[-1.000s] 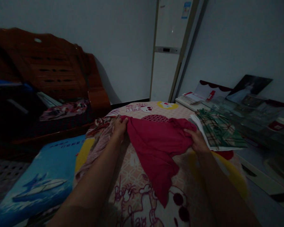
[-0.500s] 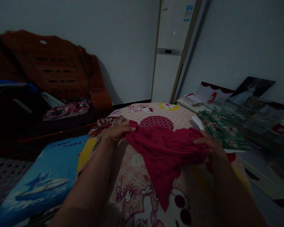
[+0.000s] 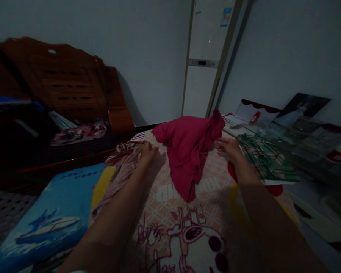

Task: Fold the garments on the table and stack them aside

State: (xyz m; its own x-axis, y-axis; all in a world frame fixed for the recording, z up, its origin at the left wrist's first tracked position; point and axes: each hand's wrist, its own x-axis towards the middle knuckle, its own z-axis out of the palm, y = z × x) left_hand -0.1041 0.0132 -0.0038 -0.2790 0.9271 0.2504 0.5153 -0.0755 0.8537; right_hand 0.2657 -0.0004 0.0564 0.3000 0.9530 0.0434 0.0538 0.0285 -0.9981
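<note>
At the left, a glossy blue panel printed with a white boat (image 3: 49, 212) lies beside a table covered in pink-and-cream patterned cloth (image 3: 216, 206). On the table's left edge sits a crumpled, brownish-pink patterned fabric (image 3: 125, 167); just beside it the left hand (image 3: 148, 152) is loosely curled, its fingers a little apart and no cloth visible between them. Next comes the magenta fabric piece (image 3: 184, 146), bunched above over the table's far half, one corner pointing toward the wearer; how much rests on the surface, I cannot tell. The right hand (image 3: 228, 147) has its fingers parted at that piece's right edge, contact unclear, near a green plaid garment (image 3: 263, 157). The step seems to be spreading the magenta piece; the next move probably calls for catching both edges and flattening it.
</note>
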